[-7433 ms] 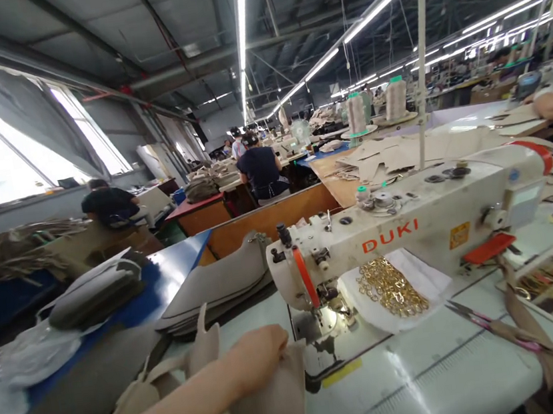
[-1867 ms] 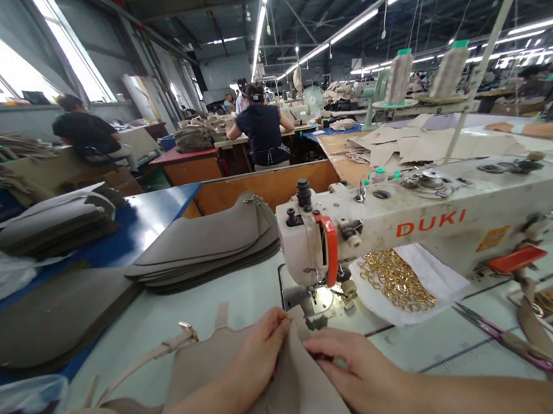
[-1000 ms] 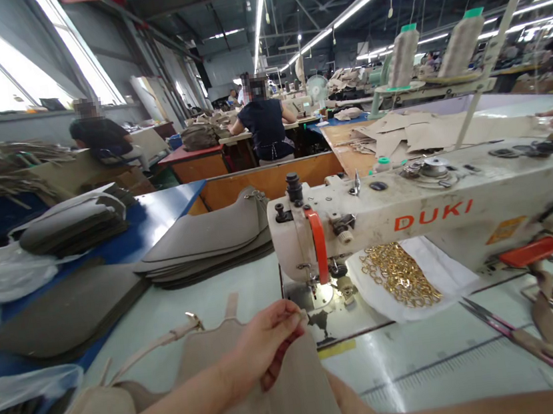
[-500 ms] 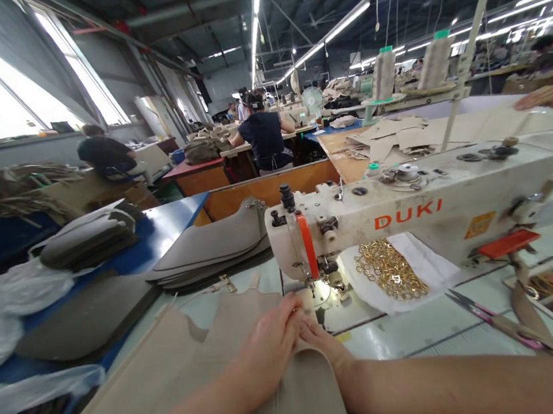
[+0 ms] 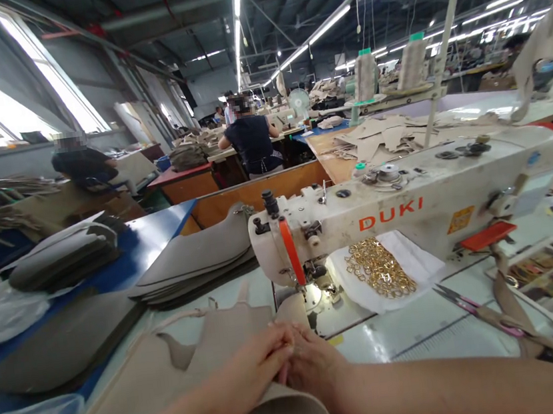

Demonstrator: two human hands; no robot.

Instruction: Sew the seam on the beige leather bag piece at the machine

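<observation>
My left hand (image 5: 258, 364) and my right hand (image 5: 316, 362) meet in front of the sewing machine (image 5: 386, 200). Both have their fingers closed on the edge of a beige leather-like panel (image 5: 178, 387). The fingertips overlap, so the exact pinch is hidden. Under my wrists the near part of the panel curls up in a fold. A corner of beige material (image 5: 292, 309) reaches from my fingers toward the lit needle area (image 5: 314, 296). To the left, a narrow strap with a small metal buckle (image 5: 212, 303) lies at the panel's far edge.
Gold rings (image 5: 379, 268) lie on white cloth beside the needle. Scissors (image 5: 475, 309) and a tray of metal fittings (image 5: 552, 277) are at right. Stacked grey panels (image 5: 196, 250) stand left of the machine head. A co-worker (image 5: 250, 136) sits ahead, back turned.
Both hands have come slightly down and toward me, drawing the panel back from the needle. The fold has bulged wider. The view has shifted a little; at far right, beige material is now lifted.
</observation>
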